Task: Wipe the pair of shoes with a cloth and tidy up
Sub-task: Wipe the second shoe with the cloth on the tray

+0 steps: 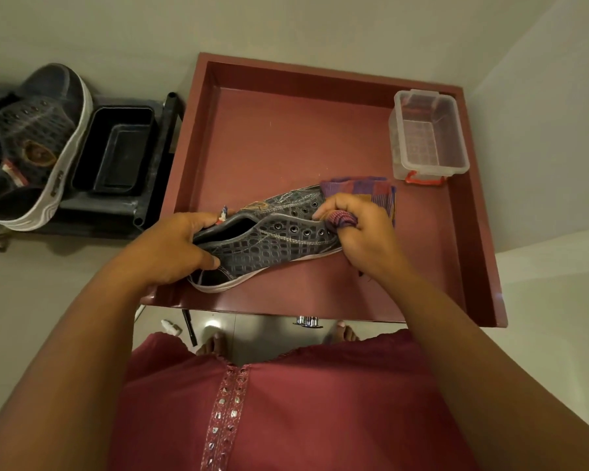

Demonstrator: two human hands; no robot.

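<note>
Standing at the bottom of the frame is a person in a maroon top (286,419) with a beaded strip down the front, bare toes showing on the pale floor (252,331) just under the near edge of the red tabletop (286,137). Both arms reach up from the lower corners to the middle of the frame.

At centre left, the left hand (170,246) grips the heel end of a grey patterned shoe (269,239); its fingers (201,260) are curled round the collar, thumb on the near side. The shoe lies tilted on its side across the tabletop, heel to the left, toe to the right, white sole edge toward the person. At centre right, the right hand (357,229) is clenched on a purple checked cloth (361,192), a fold of it bunched in the curled fingers and pressed against the eyelet area; the remainder of the cloth spreads out behind the hand, over the toe.

Farther back, in the upper right of the frame, a clear plastic box (429,137) with a red clasp sits on the tabletop near its raised rim, well apart from the shoe.

In the upper left, beside the tabletop, a dark rack (157,158) carries a black tray (116,154) and the second shoe (38,147), propped on its side.
</note>
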